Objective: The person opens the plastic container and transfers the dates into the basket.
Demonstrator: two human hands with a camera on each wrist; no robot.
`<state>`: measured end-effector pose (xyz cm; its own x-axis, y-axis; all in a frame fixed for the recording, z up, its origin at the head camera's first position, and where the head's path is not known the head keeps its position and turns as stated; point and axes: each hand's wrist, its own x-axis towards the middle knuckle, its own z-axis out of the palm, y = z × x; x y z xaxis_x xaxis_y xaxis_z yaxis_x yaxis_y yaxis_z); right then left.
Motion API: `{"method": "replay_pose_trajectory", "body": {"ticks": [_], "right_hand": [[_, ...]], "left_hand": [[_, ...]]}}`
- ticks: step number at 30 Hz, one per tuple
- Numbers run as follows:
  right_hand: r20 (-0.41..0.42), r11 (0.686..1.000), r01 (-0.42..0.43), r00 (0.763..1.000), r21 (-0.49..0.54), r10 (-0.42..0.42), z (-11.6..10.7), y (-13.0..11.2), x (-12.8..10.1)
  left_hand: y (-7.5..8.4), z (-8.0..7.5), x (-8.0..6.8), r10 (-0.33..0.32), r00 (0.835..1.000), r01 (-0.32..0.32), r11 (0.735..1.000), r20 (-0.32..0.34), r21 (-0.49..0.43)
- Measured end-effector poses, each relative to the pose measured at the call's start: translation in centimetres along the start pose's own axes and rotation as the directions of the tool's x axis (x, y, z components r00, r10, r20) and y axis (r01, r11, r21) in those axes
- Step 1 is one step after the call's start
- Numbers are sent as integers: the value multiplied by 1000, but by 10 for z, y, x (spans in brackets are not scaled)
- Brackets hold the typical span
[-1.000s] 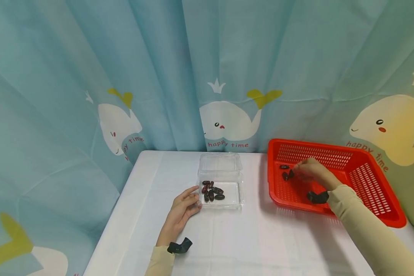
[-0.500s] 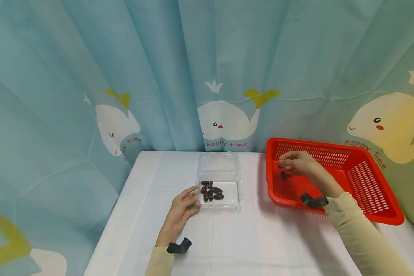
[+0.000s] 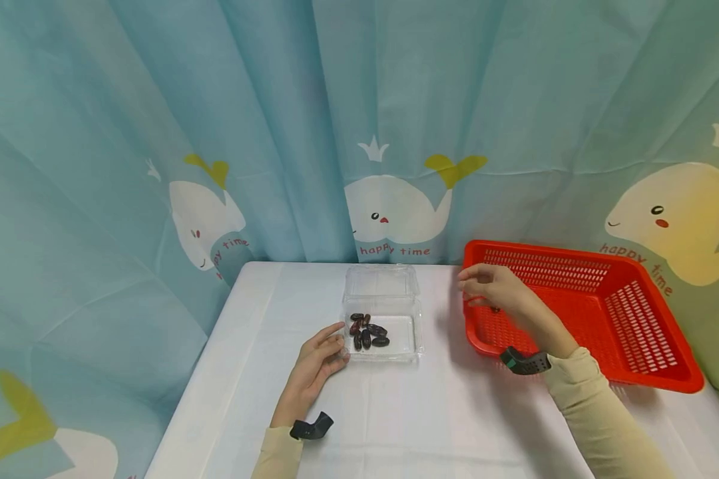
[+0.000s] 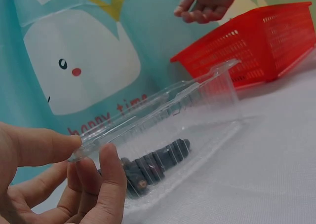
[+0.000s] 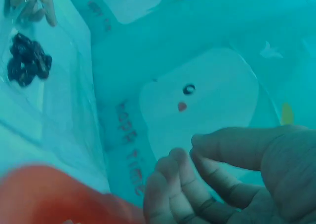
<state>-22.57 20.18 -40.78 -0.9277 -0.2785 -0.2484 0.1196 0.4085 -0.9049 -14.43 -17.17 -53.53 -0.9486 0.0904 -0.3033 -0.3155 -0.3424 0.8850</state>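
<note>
A clear plastic clamshell container (image 3: pixel 416 332) lies open on the white table, with several dark dates (image 3: pixel 368 331) inside. My left hand (image 3: pixel 317 356) pinches its near left corner. In the left wrist view the thumb lies on the rim and the fingers (image 4: pixel 106 177) sit under it, beside the dates (image 4: pixel 158 160). My right hand (image 3: pixel 488 287) hovers over the left rim of the red basket (image 3: pixel 635 376) with fingers curled towards the thumb. What they enclose is hidden. One dark date (image 3: pixel 494 309) shows on the basket floor just below that hand.
The white table (image 3: pixel 425 419) stretches towards me between the container and the front edge. A blue whale-print curtain (image 3: pixel 395 133) hangs close behind the table. The container's lid (image 4: pixel 207 81) stands tilted up at its far side. Black wrist mounts (image 3: pixel 524 362) sit on both sleeves.
My right hand has risen from the basket floor and moved left to the basket's left rim. Fewer dates show in the basket. The left hand has stayed on the container.
</note>
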Motion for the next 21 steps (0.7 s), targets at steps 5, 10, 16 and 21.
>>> {"method": "replay_pose_trajectory", "body": {"ticks": [5,10,16,21], "right_hand": [[40,998,53,998,37,-54,22,1,5],[99,995,58,993,84,-66,42,4,12],[171,987,104,977,120,-124,69,5,19],[222,985,118,964,127,-145,92,8,26]], "left_hand": [[0,1,0,-9,1000,9,1000,-11,-8],[0,0,0,3,1000,-3,1000,-3,-2],[-1,-1,0,2,1000,-2,1000,-9,-4],[-1,1,3,2,1000,-2,1000,-12,-23]]}}
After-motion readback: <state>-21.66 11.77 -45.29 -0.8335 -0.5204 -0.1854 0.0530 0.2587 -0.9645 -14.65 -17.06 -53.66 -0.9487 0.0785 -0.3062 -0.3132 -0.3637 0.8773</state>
